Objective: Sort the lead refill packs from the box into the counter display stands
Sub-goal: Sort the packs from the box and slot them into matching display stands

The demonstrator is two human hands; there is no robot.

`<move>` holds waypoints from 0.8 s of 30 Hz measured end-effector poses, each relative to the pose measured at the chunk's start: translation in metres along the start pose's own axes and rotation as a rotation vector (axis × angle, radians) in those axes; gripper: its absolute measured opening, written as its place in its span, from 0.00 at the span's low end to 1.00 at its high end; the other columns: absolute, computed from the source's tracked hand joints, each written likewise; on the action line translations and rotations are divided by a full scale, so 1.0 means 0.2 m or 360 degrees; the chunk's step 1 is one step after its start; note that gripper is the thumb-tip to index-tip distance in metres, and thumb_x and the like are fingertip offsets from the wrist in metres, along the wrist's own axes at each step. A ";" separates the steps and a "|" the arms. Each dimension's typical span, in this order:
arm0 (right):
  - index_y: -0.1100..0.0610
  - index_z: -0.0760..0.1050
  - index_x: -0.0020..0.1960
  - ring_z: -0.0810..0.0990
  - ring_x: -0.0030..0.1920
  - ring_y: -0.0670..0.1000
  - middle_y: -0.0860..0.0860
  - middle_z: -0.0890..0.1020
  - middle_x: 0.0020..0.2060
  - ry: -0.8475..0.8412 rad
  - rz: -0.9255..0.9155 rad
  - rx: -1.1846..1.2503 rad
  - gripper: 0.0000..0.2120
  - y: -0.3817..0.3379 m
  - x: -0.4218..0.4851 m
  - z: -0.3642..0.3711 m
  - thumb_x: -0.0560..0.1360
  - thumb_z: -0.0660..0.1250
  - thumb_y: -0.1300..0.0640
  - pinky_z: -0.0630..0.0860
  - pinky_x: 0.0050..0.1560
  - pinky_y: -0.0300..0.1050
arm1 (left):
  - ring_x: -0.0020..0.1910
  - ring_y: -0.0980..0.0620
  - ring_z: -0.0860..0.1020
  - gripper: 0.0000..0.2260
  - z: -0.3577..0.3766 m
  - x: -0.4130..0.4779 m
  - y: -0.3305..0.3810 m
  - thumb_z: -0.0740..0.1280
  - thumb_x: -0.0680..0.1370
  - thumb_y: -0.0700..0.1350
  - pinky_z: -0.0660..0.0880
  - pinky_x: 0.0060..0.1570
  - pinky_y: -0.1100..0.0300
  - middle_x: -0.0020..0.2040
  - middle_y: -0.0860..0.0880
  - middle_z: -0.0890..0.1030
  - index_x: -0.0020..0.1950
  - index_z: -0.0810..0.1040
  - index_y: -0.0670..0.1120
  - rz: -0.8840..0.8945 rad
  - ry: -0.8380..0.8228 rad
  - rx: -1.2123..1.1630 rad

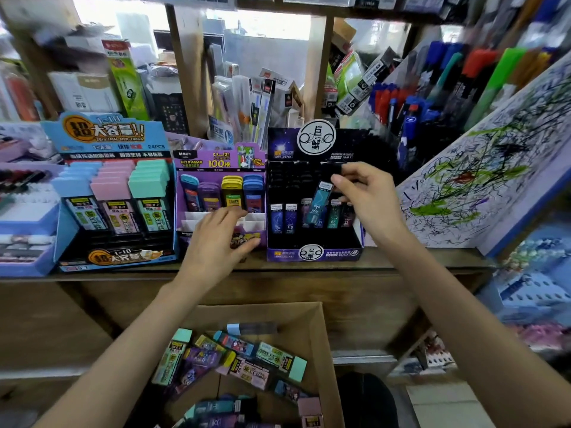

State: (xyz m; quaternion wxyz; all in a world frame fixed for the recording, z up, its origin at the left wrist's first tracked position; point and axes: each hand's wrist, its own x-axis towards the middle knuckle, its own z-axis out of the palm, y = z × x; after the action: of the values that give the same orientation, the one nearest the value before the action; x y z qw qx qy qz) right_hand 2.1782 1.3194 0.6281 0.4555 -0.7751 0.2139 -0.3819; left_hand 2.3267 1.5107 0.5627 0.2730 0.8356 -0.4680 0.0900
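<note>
Right now the right hand pinches a slim teal pack by its black cap, tilted over the dark stand's front row. The left hand curls round a glossy purple pack at the purple cardboard stand's front edge. Flat loose packs lie in the cardboard box.

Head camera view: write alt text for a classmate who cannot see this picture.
A person's right hand pinches a teal lead refill pack over the dark display stand on a shop counter. The left hand is at the front of the purple stand beside it. Below, a cardboard box holds more mixed packs.
</note>
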 end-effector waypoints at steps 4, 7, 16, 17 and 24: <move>0.56 0.79 0.54 0.81 0.45 0.44 0.45 0.81 0.44 -0.0085 -0.0042 -0.0172 0.08 0.05 0.00 0.06 0.75 0.67 0.60 0.78 0.52 0.42 | 0.64 0.44 0.70 0.22 0.05 -0.01 -0.04 0.67 0.76 0.53 0.65 0.62 0.50 0.63 0.45 0.75 0.66 0.72 0.44 -0.0074 -0.0063 0.0133; 0.59 0.78 0.59 0.80 0.46 0.44 0.45 0.80 0.47 -0.0147 -0.0096 -0.0268 0.12 0.05 -0.02 0.09 0.76 0.67 0.58 0.76 0.52 0.36 | 0.63 0.44 0.71 0.21 0.07 -0.02 -0.04 0.67 0.76 0.53 0.65 0.62 0.49 0.62 0.45 0.76 0.65 0.72 0.44 -0.0072 -0.0035 0.0144; 0.59 0.78 0.59 0.81 0.46 0.46 0.47 0.81 0.45 -0.0134 0.0035 -0.0273 0.13 0.11 -0.03 0.12 0.75 0.68 0.57 0.78 0.52 0.43 | 0.61 0.44 0.71 0.19 0.07 0.00 -0.04 0.66 0.77 0.51 0.66 0.60 0.50 0.60 0.45 0.76 0.64 0.72 0.45 -0.0100 -0.0043 0.0122; 0.60 0.79 0.57 0.82 0.47 0.49 0.49 0.81 0.44 -0.0107 0.0070 -0.0262 0.12 0.12 -0.02 0.13 0.75 0.68 0.58 0.79 0.52 0.48 | 0.61 0.44 0.71 0.19 0.06 0.00 -0.04 0.66 0.77 0.51 0.66 0.60 0.50 0.60 0.45 0.76 0.64 0.72 0.45 -0.0097 -0.0048 0.0115; 0.56 0.81 0.50 0.82 0.42 0.52 0.52 0.84 0.41 -0.0041 0.0002 -0.0962 0.11 0.07 -0.03 0.16 0.76 0.66 0.49 0.79 0.46 0.51 | 0.68 0.44 0.66 0.24 0.04 -0.05 -0.04 0.66 0.77 0.50 0.61 0.67 0.51 0.68 0.44 0.70 0.70 0.66 0.43 0.0020 -0.0140 0.0221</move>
State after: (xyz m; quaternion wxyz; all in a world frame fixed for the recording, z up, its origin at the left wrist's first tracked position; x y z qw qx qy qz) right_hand 2.1993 1.3349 0.6046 0.2070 -0.8803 0.3127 -0.2906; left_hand 2.3277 1.5160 0.5487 0.1931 0.8527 -0.4776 0.0871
